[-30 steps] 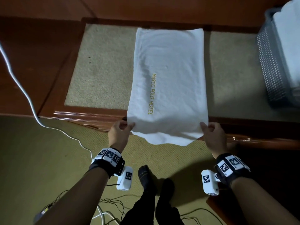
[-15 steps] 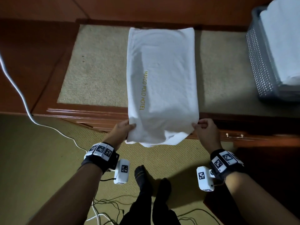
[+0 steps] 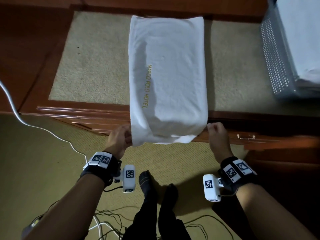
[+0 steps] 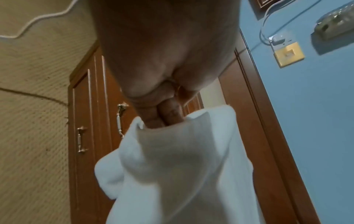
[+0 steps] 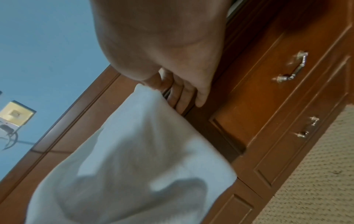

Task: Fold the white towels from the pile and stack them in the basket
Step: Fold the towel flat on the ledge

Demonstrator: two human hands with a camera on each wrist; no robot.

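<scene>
Left hand and right hand each pinch a near towel corner; fingertips hidden in cloth. Basket cut off upper right.

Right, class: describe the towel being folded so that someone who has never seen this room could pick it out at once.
Start at the wooden dresser with the beige inset top. The white towel lies lengthwise across it, its near end hanging off the front edge, pinched by the left hand and the right hand. Unlike the plain white towels in the grey perforated basket to the right, it shows gold lettering, MARCO POLO HOTEL.
</scene>
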